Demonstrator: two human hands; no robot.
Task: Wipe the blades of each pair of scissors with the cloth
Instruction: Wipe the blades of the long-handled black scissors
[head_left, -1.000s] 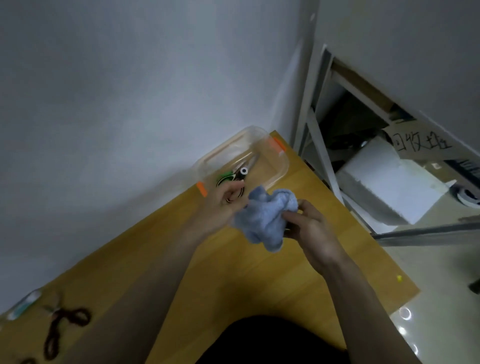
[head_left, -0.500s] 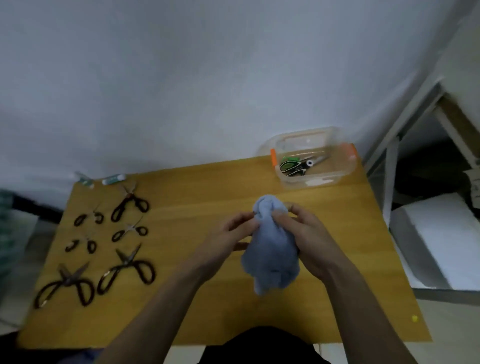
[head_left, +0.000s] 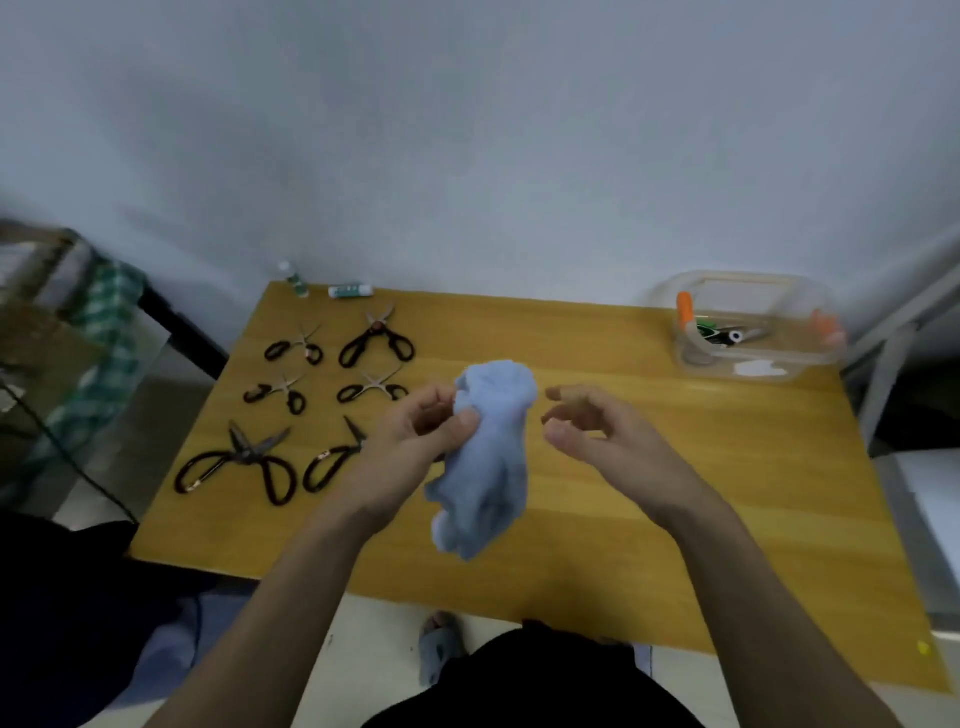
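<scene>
My left hand (head_left: 415, 447) grips a crumpled light-blue cloth (head_left: 488, 457) above the middle of the wooden table (head_left: 675, 467). My right hand (head_left: 597, 431) hovers just right of the cloth with loosely curled fingers and holds nothing. Several black-handled scissors lie on the table's left part: a large pair (head_left: 239, 465) at the front, another pair (head_left: 332, 462) partly hidden behind my left hand, smaller ones (head_left: 376, 338) further back. A green-and-black pair of scissors (head_left: 727, 332) lies inside a clear plastic box (head_left: 753, 364) at the back right.
Two small tubes (head_left: 350, 290) lie at the table's back edge by the wall. A metal rack (head_left: 904, 332) stands right of the table. A green checked cloth (head_left: 98, 338) hangs on furniture at the left. My foot in a slipper (head_left: 439, 644) shows below the table edge.
The view swung left from the box to the whole table. My right hand let go of the cloth and moved right; my left hand now holds it alone.
</scene>
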